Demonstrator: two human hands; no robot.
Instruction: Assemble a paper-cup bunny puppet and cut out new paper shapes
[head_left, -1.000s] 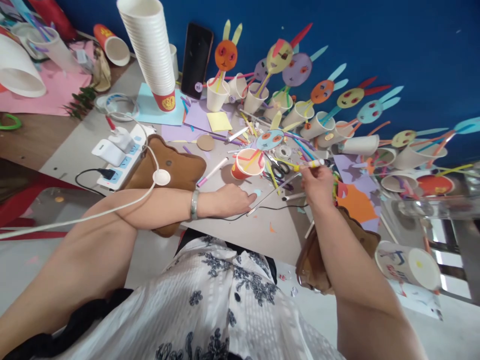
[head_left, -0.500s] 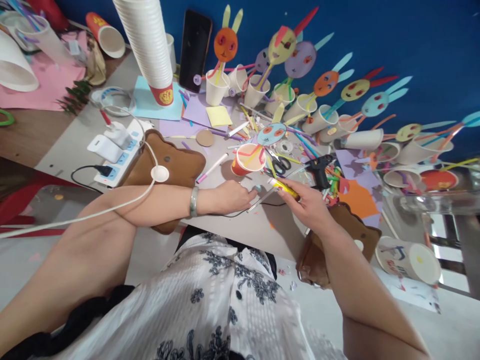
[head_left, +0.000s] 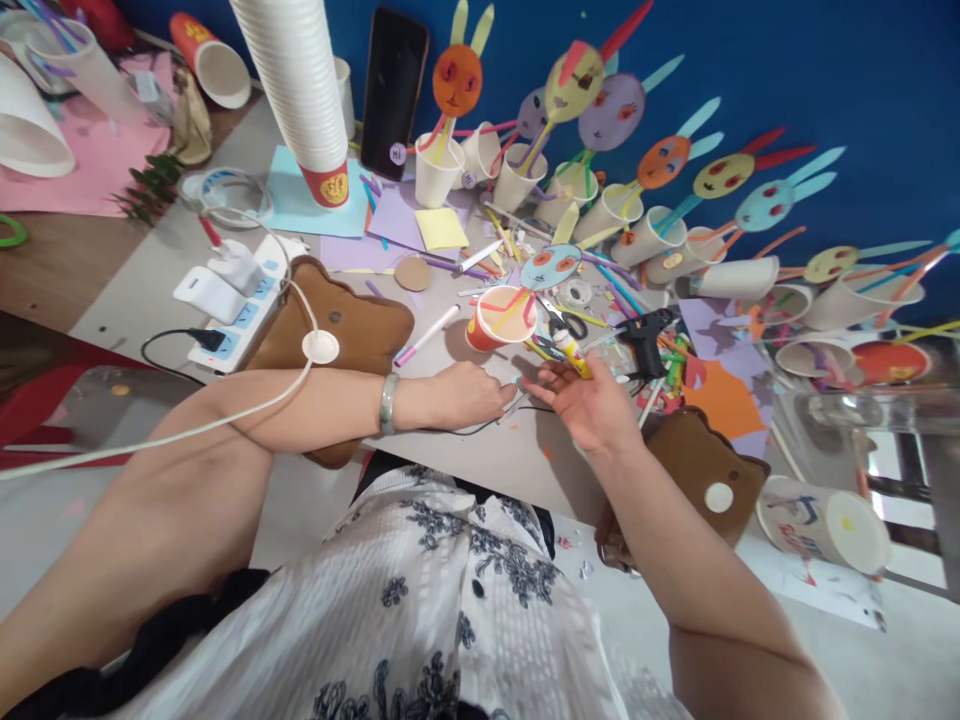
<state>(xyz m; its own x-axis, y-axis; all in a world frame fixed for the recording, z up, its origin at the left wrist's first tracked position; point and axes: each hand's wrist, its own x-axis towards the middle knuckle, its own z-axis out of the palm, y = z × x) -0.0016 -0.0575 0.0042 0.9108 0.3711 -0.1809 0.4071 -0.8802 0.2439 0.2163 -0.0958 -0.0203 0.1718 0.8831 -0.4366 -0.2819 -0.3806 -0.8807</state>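
My left hand (head_left: 474,396), with its fingers closed in a pinch, rests low over the table. A small pale-blue scrap seems to show at its fingertips, too small to make out. My right hand (head_left: 596,405) is turned palm up, its fingertips near the left ones. Between its thumb and fingers leans a yellow tube (head_left: 575,356) with a pale tip, like a glue stick. Just beyond the hands stands a red paper cup (head_left: 484,333) with bent straws and a light-blue paper rabbit face (head_left: 551,267) above it.
Several white cups with paper rabbit faces (head_left: 456,82) line the blue wall. Black scissors (head_left: 568,325) and a black glue gun (head_left: 651,342) lie to the right. Leftward are a tall cup stack (head_left: 289,80), a phone (head_left: 391,95) and a power strip (head_left: 238,318) with a trailing cable.
My right hand has rolled palm up and moved nearer the left, its fingers now spread under the yellow tube, which stands steeper. My left hand has barely moved.
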